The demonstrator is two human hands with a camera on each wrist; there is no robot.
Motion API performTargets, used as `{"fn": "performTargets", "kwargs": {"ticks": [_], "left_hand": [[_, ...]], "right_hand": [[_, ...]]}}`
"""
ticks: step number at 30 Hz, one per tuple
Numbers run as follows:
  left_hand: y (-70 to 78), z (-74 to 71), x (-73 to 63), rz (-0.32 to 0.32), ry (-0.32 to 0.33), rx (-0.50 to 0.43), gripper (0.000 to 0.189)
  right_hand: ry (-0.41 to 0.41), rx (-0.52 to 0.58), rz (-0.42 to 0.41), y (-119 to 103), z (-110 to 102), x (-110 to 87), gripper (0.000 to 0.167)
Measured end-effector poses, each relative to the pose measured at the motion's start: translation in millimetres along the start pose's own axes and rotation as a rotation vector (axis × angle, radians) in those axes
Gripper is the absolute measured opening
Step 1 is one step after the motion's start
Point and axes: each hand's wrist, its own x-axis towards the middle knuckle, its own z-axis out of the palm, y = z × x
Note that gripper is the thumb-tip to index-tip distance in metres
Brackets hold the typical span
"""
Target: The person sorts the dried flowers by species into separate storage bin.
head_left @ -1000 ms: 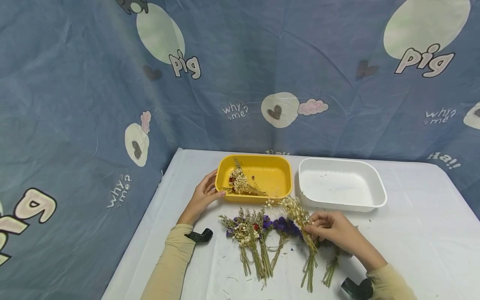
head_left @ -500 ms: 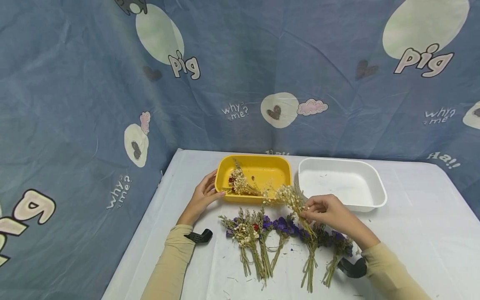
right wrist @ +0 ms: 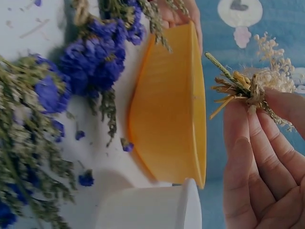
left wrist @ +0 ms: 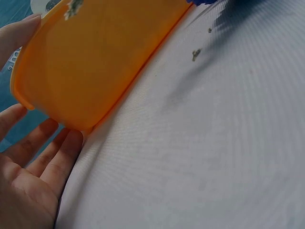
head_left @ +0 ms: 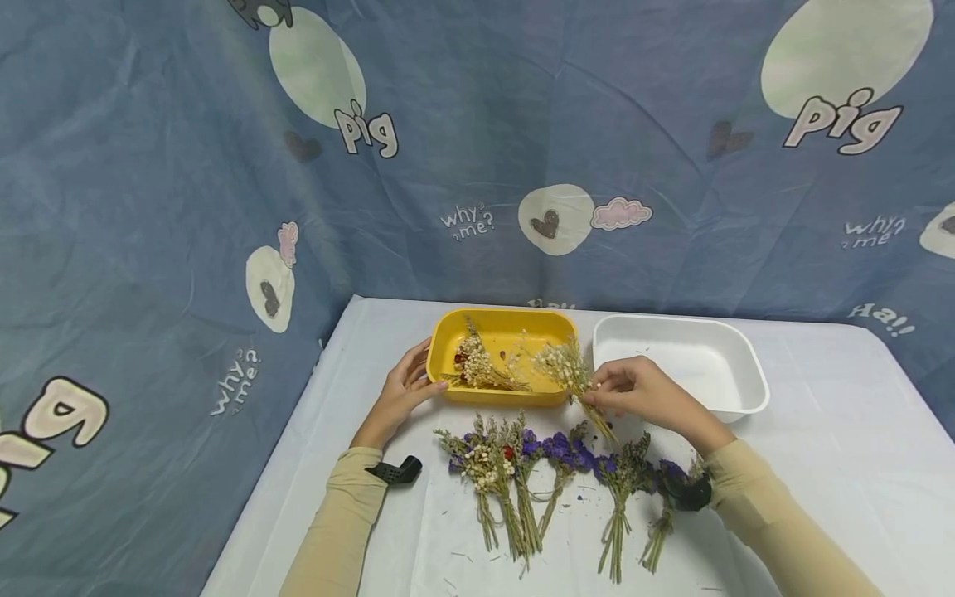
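My right hand [head_left: 652, 394] pinches a small tied bunch of dried cream flowers [head_left: 563, 365] by its stems. The blossoms overlap the right part of a yellow plastic bin [head_left: 507, 399], and the stems point toward me. In the right wrist view, thumb and fingertips [right wrist: 237, 117] meet at the twine round the stems [right wrist: 228, 90]. Against the left end of the bin rests my left hand [head_left: 399, 398], its fingers fairly straight along the outer wall and its thumb near the rim. Another dried bunch [head_left: 481, 365], cream with some red, lies inside the bin.
Several tied bunches, some with purple flowers [head_left: 563, 450], lie in a row in front of the bins. A white bin [head_left: 686, 365] stands to the right of the yellow one. Stem bits litter the white table [head_left: 418, 531]. A blue printed cloth [head_left: 462, 166] hangs behind.
My right hand has lifted the cream bunch off the row and carried it forward and slightly left, to the yellow bin. The left hand has stayed at the bin's left end.
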Motion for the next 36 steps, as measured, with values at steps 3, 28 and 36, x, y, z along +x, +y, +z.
{"fn": "performTargets", "kwargs": {"ticks": [3,28,36], "left_hand": [[-1.0,-0.3,0.0,-0.002,0.001,0.001,0.083],[0.4,-1.0,-0.1,-0.008,0.0,0.011,0.083],[-0.8,-0.8,0.7,0.002,-0.004,0.007,0.083]], "right_hand": [[-0.009,0.005,0.003,-2.3,-2.5,7.8,0.019],[-0.119,-0.104,-0.041,-18.9,-13.2,82.1,0.014],[-0.173,-0.245,-0.063,-28.6,-4.4,109.8,0.012]]}}
